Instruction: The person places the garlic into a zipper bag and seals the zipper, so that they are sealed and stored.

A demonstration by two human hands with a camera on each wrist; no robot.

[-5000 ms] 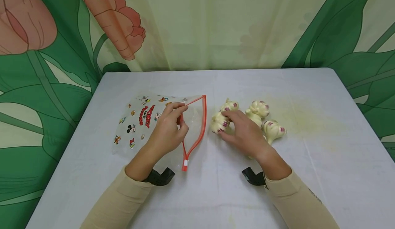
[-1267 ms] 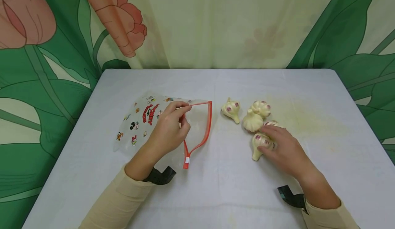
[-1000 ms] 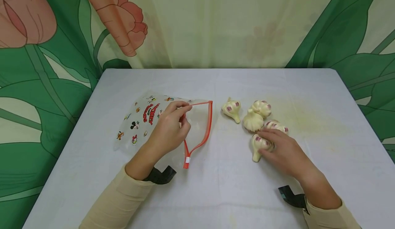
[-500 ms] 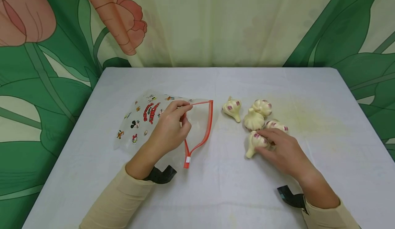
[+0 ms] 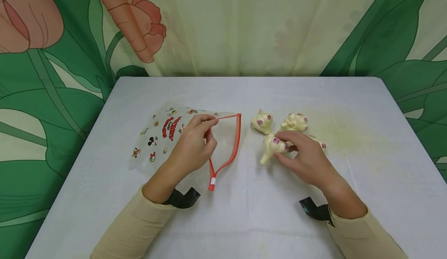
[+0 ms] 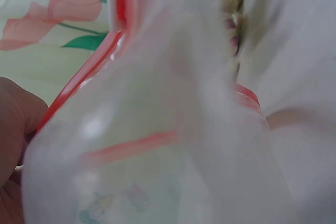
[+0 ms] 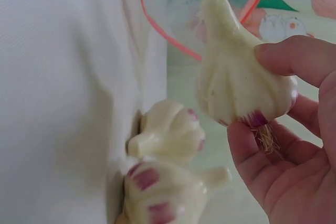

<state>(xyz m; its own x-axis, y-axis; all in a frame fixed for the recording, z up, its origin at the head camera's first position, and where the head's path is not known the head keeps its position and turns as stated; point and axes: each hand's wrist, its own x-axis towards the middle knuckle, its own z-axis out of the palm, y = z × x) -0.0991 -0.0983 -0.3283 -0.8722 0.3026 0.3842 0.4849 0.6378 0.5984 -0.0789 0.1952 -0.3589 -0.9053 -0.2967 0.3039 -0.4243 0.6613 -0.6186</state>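
Between the thumb and fingers of my right hand (image 5: 307,158) is a garlic bulb (image 5: 277,145), cream with purple patches. In the right wrist view its stem points up and its roots show near the palm. My left hand (image 5: 193,144) pinches the rim of a clear zip bag (image 5: 153,131) printed with cartoon figures. The bag's red-edged mouth stands open toward the garlic, its slider (image 5: 212,182) at the near end. Other bulbs lie on the table: one (image 5: 262,120) behind the held bulb, one (image 5: 297,122) farther right, one (image 5: 321,144) partly hidden by the right hand.
A white cloth covers the table (image 5: 349,220), with a faint yellowish stain (image 5: 356,133) at the right. A curtain (image 5: 244,30) with large printed flowers and leaves hangs behind. A black strap mount sits on each wrist.
Five seconds ago the right hand held another bulb near the bag mouth. Since then it went to the front bulb, gripped it and carried it left toward the bag. The left hand stays put.
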